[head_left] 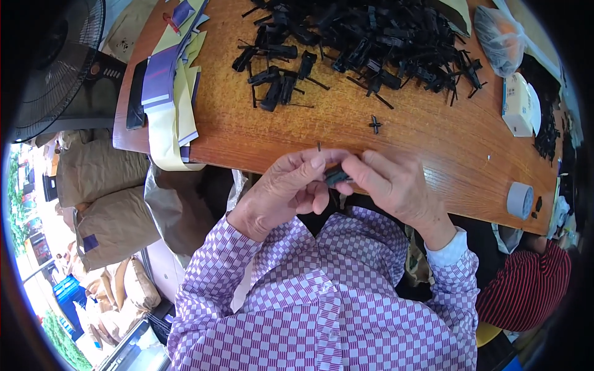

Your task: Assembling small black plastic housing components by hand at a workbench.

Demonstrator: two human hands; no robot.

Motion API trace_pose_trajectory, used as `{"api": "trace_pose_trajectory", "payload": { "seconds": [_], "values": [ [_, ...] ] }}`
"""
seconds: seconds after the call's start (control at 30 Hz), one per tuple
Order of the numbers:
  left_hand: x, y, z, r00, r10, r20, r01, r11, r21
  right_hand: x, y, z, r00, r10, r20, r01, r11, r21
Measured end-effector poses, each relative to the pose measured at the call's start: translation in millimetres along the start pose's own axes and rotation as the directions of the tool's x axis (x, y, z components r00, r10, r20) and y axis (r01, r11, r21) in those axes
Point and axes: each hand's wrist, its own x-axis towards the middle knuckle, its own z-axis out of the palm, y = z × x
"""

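Both my hands meet just off the near edge of the wooden table [247,139]. My left hand [288,185] pinches a small dark plastic part [336,178], its thumb and forefinger closed together. Against the same part press the fingers of my right hand [396,185], which cover much of it. A thin dark stick end pokes up by my left fingertips. Beyond my hands lies a small black cross-shaped piece [375,124]. Farther back spreads a large heap of black plastic parts [377,46] with thin arms, and several loose ones [272,86] lie at its left.
Left on the table are purple and yellow papers [162,77], a red pen [171,23] and a dark phone [136,93]. A fan [52,68] stands beside them. Rightward are a tape roll [520,200], a white box [518,105] and a plastic bag [499,42]. Brown sacks [117,222] stand lower left.
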Motion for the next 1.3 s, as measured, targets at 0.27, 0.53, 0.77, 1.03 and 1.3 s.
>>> {"api": "trace_pose_trajectory", "payload": {
  "seconds": [0.27, 0.53, 0.77, 1.03, 1.3],
  "values": [
    [-18.5, -17.9, -16.6, 0.999, -0.038, 0.0, 0.036, 0.951, -0.308, 7.5, -17.0, 24.5, 0.998, 0.068, -0.005, -0.065, 0.968, 0.244],
    [-25.8, -13.7, -4.8, 0.907, 0.349, -0.235, -0.255, 0.9, 0.353, 20.4, -53.6, 38.8, 0.7, 0.596, 0.394, -0.585, 0.163, 0.794],
    [-16.7, -18.5, 1.6, 0.84, 0.518, -0.163, -0.33, 0.726, 0.604, 16.6, -54.0, 51.8, 0.731, 0.611, 0.303, -0.507, 0.189, 0.841],
    [-10.3, -26.2, 13.4, 0.785, 0.579, -0.22, -0.231, 0.603, 0.763, 4.8, -47.4, 53.3, 0.719, 0.635, 0.283, -0.488, 0.171, 0.856],
    [-3.2, -20.4, 30.9, 0.735, 0.662, -0.143, -0.168, 0.383, 0.908, 4.6, -33.8, 43.5, 0.753, 0.604, 0.263, -0.426, 0.141, 0.894]
  ]
}}
